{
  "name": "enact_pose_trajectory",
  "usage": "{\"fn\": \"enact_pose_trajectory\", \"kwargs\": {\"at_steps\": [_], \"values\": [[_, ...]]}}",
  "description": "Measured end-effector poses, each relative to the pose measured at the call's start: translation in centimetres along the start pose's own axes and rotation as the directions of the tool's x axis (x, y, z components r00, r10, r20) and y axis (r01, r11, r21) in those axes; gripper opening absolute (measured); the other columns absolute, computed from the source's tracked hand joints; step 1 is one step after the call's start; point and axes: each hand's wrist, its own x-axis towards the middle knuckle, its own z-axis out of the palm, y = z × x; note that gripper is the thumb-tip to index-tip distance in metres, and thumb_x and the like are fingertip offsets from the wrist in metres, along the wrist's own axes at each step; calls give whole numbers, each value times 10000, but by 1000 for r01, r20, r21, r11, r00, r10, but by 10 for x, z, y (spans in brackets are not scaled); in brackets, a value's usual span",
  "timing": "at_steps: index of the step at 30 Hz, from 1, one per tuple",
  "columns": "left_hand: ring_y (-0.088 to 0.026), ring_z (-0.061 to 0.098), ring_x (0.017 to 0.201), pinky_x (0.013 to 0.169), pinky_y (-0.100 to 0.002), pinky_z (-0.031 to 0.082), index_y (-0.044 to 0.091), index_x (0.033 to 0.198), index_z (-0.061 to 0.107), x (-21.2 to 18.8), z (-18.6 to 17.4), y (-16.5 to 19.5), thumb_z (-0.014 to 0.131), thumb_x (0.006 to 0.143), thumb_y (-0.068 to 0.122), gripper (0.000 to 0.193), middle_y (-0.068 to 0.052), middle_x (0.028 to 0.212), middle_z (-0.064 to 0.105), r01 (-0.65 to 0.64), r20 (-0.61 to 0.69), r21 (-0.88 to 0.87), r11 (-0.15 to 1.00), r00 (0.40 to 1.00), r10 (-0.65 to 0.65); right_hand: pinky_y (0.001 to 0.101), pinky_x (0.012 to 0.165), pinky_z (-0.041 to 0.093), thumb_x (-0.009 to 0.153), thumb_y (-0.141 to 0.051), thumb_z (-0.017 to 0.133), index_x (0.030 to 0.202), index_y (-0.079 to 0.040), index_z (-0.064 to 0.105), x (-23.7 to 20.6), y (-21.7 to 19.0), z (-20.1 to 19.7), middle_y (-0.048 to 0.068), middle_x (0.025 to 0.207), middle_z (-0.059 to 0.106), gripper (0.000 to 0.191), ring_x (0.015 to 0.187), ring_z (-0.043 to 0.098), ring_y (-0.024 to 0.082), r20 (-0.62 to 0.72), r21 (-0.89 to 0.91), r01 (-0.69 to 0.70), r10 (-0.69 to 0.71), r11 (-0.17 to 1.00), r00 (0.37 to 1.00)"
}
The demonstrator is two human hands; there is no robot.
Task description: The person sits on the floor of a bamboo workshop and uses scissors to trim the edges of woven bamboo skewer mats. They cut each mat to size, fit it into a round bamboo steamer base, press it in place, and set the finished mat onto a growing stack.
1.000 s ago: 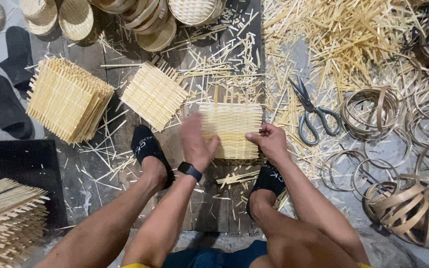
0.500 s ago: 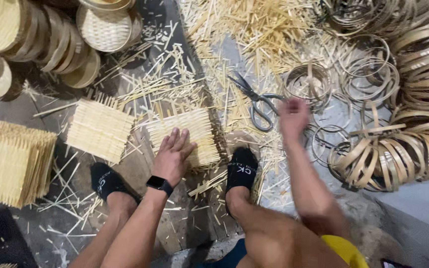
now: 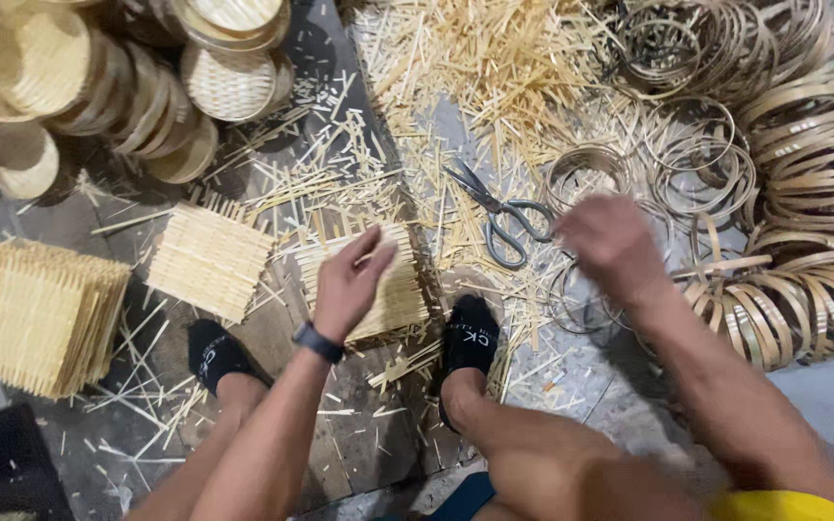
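A square woven bamboo mat (image 3: 393, 294) lies on the floor between my feet. My left hand (image 3: 347, 285), with a black watch on the wrist, rests flat on it with fingers apart. Off to the right, my right hand (image 3: 612, 246) hovers blurred above thin bamboo rings (image 3: 586, 174), just right of the grey-handled scissors (image 3: 504, 220). It holds nothing that I can make out.
A second woven mat (image 3: 209, 260) and a stack of mats (image 3: 36, 314) lie at the left. Round woven baskets (image 3: 229, 82) are piled at the top left. Loose bamboo strips (image 3: 504, 68) cover the floor, and bamboo hoops (image 3: 803, 222) pile up at the right.
My right hand left the mat and swung right toward the rings near the scissors. The view shifted right. My left hand stayed on the mat.
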Motion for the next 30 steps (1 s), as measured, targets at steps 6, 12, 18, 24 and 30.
{"fn": "enact_pose_trajectory", "kwargs": {"at_steps": [6,12,18,24,30], "values": [[-106,543,713,604,-237,476,-42,1295,689,-25,34,60,709,1009,234,399,-17,845,610,121,171,-832,542,984,43,453,867,517,810,-287,778,980,-76,699,56,-69,-90,66,966,666,282,986,655,278,179,299,343,-406,890,896],[-83,503,603,508,-221,409,7,1139,751,-76,40,103,693,961,166,246,-12,753,617,102,150,-807,582,988,34,407,736,547,867,-269,776,1163,-5,688,100,-75,-133,171,1073,649,406,931,642,309,-39,364,92,-83,927,996],[-137,567,569,495,-283,443,60,828,690,-84,38,148,620,934,499,456,-54,711,633,142,192,-754,642,981,9,321,556,557,917,-195,778,986,-69,713,133,-81,-143,66,867,663,158,732,687,222,67,415,215,-265,884,962],[-60,266,381,375,-251,163,235,565,386,-68,51,185,301,846,909,735,87,480,342,374,430,-631,679,898,-95,343,574,521,778,-194,782,957,-48,710,150,-88,-152,55,848,639,242,766,651,213,-109,304,392,-377,868,920],[-70,254,397,385,-260,172,244,548,322,-63,57,176,330,825,909,721,101,478,291,336,301,-747,574,940,-159,317,541,470,868,-115,764,914,-80,704,166,-91,-138,11,750,542,83,712,570,175,-132,197,377,-357,905,925]]}}
